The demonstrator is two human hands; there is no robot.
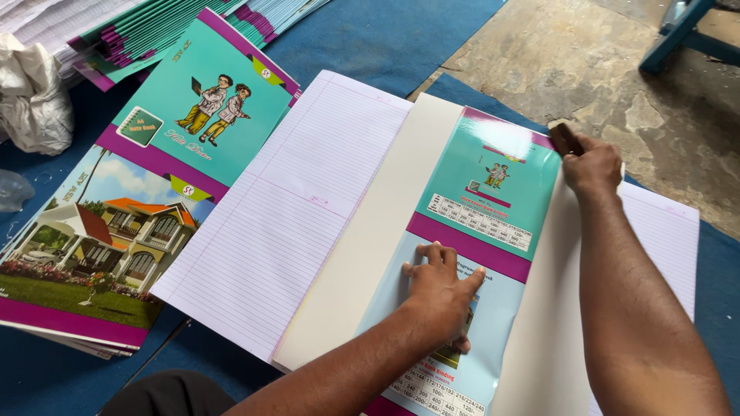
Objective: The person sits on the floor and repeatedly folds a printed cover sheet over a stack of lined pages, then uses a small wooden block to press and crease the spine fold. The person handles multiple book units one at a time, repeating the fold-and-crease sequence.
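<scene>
Two hands: both busy on one glossy cover sheet (493, 208), teal at the top, purple band, pale blue lower down.
Left hand (438, 291): flat on the pale blue part of the sheet, fingers spread out and pressing down, not gripping anything.
Right hand (592, 166): at the far top corner of that sheet, fingers curled tight round a small dark brown tool (566, 139) that pokes out past the knuckles.
Cover sheet spot: lying face up over a stack of cream paper (370, 254), folded around its right side from what I can see.
Lined paper (301, 208): big ruled sheets spread out under the cream stack, sticking out left and also at the far right edge.
Left of that: finished covers (116, 231) in a pile, house picture nearer, cartoon kids on teal farther.
Underneath it all: blue mat (370, 38).
Further back left: fanned stack of teal and purple covers (154, 35), plus a crumpled white bag (31, 92).
Far right: bare concrete floor (570, 62) and a blue furniture leg (678, 27).
</scene>
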